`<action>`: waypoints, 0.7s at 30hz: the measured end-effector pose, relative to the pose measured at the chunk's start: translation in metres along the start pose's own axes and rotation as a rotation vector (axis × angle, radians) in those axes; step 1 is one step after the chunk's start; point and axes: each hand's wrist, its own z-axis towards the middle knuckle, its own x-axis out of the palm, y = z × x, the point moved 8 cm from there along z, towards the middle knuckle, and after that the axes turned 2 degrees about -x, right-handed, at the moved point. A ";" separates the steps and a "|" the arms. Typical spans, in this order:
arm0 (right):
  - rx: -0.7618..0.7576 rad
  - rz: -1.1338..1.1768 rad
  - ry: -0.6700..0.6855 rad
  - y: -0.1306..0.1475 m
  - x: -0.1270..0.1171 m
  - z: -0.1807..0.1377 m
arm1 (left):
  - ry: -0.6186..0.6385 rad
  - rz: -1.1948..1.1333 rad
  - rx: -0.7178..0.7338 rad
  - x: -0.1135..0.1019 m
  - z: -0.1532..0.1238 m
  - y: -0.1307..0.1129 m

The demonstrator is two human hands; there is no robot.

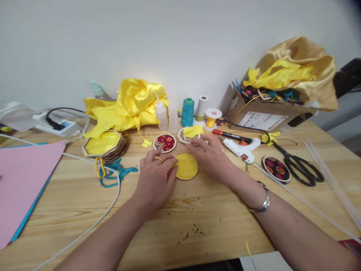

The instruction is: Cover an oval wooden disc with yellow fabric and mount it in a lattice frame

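Head view: yellow disc (pixel 187 166) lies flat on the wooden table (pixel 197 229), between the two hands.
Left hand (pixel 158 170): thumb and forefinger drawn together at the yellow disc's left edge; cannot tell whether they pinch it.
Right hand (pixel 212 157): fingers loosely spread, tips by the lattice disc (pixel 182 137), which bears a yellow scrap (pixel 193 131); contact unclear.
Red disc (pixel 165 143): just beyond left hand.
Glue gun (pixel 241 149): right of right hand, near scissors (pixel 299 164).
Blue spool (pixel 187 113): upright, behind lattice disc.
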 end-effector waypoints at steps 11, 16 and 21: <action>-0.143 0.205 0.141 0.006 0.003 -0.004 | 0.077 -0.017 0.039 0.011 -0.001 -0.001; -0.137 0.195 0.158 0.001 0.003 -0.006 | 0.087 -0.007 0.033 0.011 -0.001 0.000; -0.130 0.183 0.164 -0.006 -0.001 -0.007 | 0.095 -0.014 0.034 0.013 -0.001 0.000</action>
